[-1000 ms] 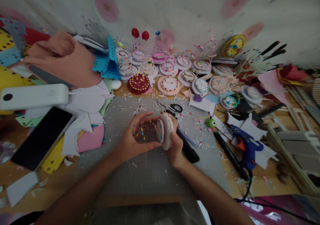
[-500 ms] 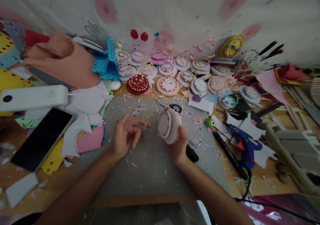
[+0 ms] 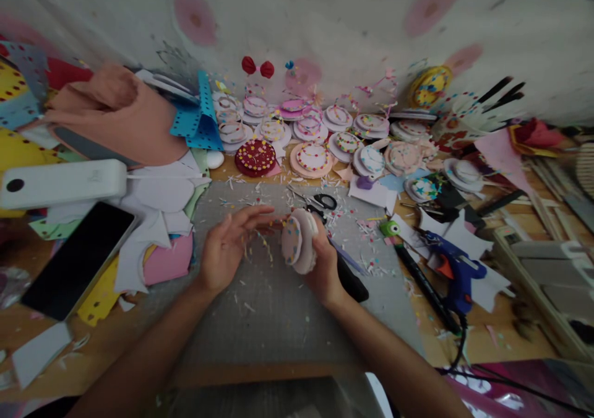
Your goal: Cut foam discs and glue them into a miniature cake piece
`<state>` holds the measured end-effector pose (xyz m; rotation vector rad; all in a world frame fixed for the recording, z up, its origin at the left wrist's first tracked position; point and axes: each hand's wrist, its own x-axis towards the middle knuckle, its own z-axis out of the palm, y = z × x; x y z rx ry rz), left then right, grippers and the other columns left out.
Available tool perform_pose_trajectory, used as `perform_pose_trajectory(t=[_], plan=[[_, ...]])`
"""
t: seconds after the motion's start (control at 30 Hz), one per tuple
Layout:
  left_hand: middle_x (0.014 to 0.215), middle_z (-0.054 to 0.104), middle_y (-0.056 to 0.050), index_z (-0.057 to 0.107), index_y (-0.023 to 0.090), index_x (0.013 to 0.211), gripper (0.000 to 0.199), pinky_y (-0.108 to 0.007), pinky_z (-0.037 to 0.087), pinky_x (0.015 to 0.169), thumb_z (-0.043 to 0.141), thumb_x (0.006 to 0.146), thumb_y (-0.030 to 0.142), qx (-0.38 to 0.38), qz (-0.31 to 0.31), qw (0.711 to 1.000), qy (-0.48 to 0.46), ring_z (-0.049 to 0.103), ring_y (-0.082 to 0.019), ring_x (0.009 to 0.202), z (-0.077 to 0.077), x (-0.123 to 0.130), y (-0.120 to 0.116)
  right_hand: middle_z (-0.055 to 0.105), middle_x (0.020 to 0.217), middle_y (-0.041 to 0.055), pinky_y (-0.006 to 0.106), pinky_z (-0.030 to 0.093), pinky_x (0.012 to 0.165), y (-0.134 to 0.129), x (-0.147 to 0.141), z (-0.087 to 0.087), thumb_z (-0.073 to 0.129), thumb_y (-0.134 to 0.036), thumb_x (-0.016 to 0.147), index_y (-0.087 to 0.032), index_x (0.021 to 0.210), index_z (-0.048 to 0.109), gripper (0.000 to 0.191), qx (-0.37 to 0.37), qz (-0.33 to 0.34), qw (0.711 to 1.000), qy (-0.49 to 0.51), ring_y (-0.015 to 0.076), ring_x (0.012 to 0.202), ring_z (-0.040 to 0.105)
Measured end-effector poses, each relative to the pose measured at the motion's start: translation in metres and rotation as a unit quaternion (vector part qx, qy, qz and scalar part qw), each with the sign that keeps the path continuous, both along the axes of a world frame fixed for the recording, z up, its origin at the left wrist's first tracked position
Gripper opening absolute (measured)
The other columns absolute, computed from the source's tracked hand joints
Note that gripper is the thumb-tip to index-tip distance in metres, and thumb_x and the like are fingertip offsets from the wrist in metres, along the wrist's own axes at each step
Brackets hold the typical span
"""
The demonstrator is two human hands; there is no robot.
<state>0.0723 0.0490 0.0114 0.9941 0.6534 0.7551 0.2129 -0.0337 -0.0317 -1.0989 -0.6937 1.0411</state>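
Your right fingers [image 3: 320, 246] grip the white tiered piece [image 3: 304, 242]; your left fingers [image 3: 232, 244] spread loosely beside its beaded strand [image 3: 264, 244].

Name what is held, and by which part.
A small pale layered disc piece, held by its rim in the right hand.

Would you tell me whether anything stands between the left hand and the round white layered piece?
Yes: a thin, colourfully dotted strand hangs between the left hand and the round white layered piece, which the right hand holds.
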Motion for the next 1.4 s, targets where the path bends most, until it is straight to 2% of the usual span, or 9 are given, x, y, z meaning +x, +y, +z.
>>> perform_pose_trajectory(t=[0.17, 0.3, 0.47, 0.6, 0.73, 0.87, 1.0, 1.23, 1.4], plan=[[0.039, 0.054, -0.001, 0.07, 0.015, 0.079, 0.064, -0.027, 0.034, 0.044, 0.031, 0.085, 0.065, 0.022, 0.056, 0.99, 0.128, 0.044, -0.015, 0.037, -0.008, -0.006, 0.007, 0.063, 0.111, 0.0061, 0.039, 0.049, 0.093, 0.004, 0.001, 0.006, 0.05, -0.056, 0.086, -0.024, 0.115, 0.053, 0.043, 0.011, -0.034, 0.998, 0.061, 0.025, 0.107, 0.06], [0.031, 0.04, 0.001, 0.07, 0.016, 0.067, 0.06, -0.026, 0.027, 0.041, 0.033, 0.086, 0.059, 0.044, 0.093, 0.987, 0.126, 0.034, -0.013, 0.035, -0.01, -0.007, 0.011, 0.063, 0.113, 0.0063, 0.041, 0.05, 0.092, 0.005, -0.001, 0.007, 0.057, -0.058, 0.081, -0.027, 0.114, 0.05, 0.047, 0.018, -0.022, 0.996, 0.079, 0.026, 0.109, 0.06], [0.073, 0.068, -0.006, 0.071, 0.017, 0.084, 0.048, -0.027, 0.047, 0.064, 0.048, 0.086, 0.059, 0.105, 0.086, 0.99, 0.042, 0.06, -0.018, 0.069, -0.019, -0.005, 0.007, 0.061, 0.119, 0.0066, 0.043, 0.049, 0.094, 0.003, -0.004, 0.009, 0.065, -0.063, 0.076, -0.029, 0.115, 0.05, 0.053, 0.033, 0.0, 0.995, 0.097, 0.0263, 0.11, 0.061], [0.128, 0.059, -0.013, 0.06, 0.021, 0.125, 0.068, -0.04, 0.043, 0.1, 0.072, 0.071, 0.061, 0.225, -0.026, 0.973, 0.05, 0.055, -0.03, 0.118, -0.031, -0.007, -0.002, 0.063, 0.12, 0.0087, 0.045, 0.048, 0.095, 0.001, -0.007, 0.017, 0.064, -0.071, 0.075, -0.029, 0.114, 0.054, 0.059, 0.029, 0.06, 0.985, 0.16, 0.0285, 0.114, 0.06], [0.126, 0.06, -0.01, 0.057, 0.025, 0.126, 0.053, -0.04, 0.042, 0.102, 0.075, 0.078, 0.035, 0.345, 0.005, 0.931, 0.114, 0.055, -0.027, 0.118, -0.032, -0.008, -0.005, 0.062, 0.124, 0.0093, 0.045, 0.046, 0.096, -0.002, -0.011, 0.016, 0.062, -0.074, 0.075, -0.028, 0.119, 0.055, 0.063, 0.016, 0.132, 0.975, 0.177, 0.0286, 0.114, 0.059], [0.107, 0.067, -0.006, 0.063, 0.024, 0.113, 0.031, -0.034, 0.05, 0.088, 0.069, 0.084, 0.034, 0.36, 0.038, 0.923, 0.127, 0.064, -0.022, 0.1, -0.023, -0.012, 0.0, 0.061, 0.118, 0.0078, 0.043, 0.045, 0.096, -0.003, -0.013, 0.002, 0.06, -0.072, 0.078, -0.028, 0.119, 0.055, 0.061, 0.024, 0.144, 0.987, 0.072, 0.0272, 0.11, 0.058], [0.101, 0.072, -0.004, 0.067, 0.024, 0.108, 0.028, -0.03, 0.052, 0.082, 0.072, 0.081, 0.032, 0.379, 0.031, 0.912, 0.154, 0.067, -0.02, 0.093, -0.015, -0.022, 0.01, 0.052, 0.119, 0.0067, 0.038, 0.048, 0.091, 0.0, -0.009, -0.004, 0.061, -0.06, 0.085, -0.031, 0.124, 0.047, 0.051, 0.096, 0.061, 0.991, -0.064, 0.0242, 0.109, 0.053], [0.107, 0.073, -0.007, 0.071, 0.025, 0.108, 0.029, -0.035, 0.05, 0.093, 0.073, 0.079, 0.029, 0.404, 0.034, 0.901, 0.158, 0.066, -0.023, 0.103, -0.009, -0.031, 0.019, 0.044, 0.126, 0.0107, 0.041, 0.045, 0.093, -0.007, 0.009, 0.017, 0.069, -0.025, 0.082, -0.029, 0.134, 0.04, 0.059, 0.191, 0.008, 0.909, -0.371, 0.0267, 0.116, 0.046], [0.106, 0.073, -0.007, 0.072, 0.026, 0.109, 0.033, -0.036, 0.05, 0.092, 0.076, 0.076, 0.027, 0.408, 0.021, 0.897, 0.171, 0.067, -0.023, 0.099, -0.007, -0.03, 0.02, 0.056, 0.118, 0.0092, 0.042, 0.044, 0.095, -0.008, 0.01, 0.023, 0.057, -0.012, 0.086, -0.028, 0.13, 0.047, 0.048, 0.197, 0.028, 0.875, -0.441, 0.0256, 0.112, 0.053]])
